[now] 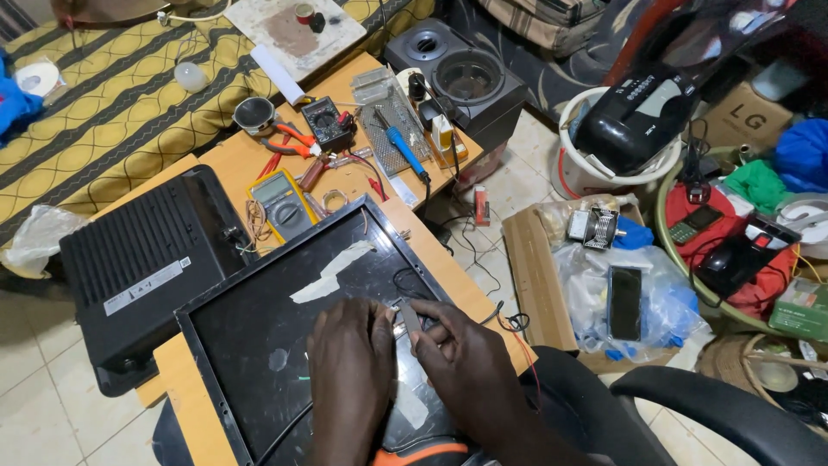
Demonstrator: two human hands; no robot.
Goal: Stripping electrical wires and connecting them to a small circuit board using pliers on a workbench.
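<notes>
A dark flat panel in a thin metal frame [259,336] lies face down on a wooden table [233,164], with strips of pale tape stuck to its back. My left hand [349,362] rests on the panel's lower middle, fingers bent down onto it. Just to its right, my right hand [457,354] pinches a small flat grey strip [409,316] between thumb and fingers, standing up from the panel. The two hands nearly touch. A thin black wire [405,280] lies on the panel just above them.
A black ribbed plastic back cover [138,259] lies left of the panel. A yellow multimeter [280,203], orange pliers [293,138], a blue-handled soldering iron [404,147] and a perforated board sit beyond. A black chair arm [716,414] is at lower right; cluttered floor at right.
</notes>
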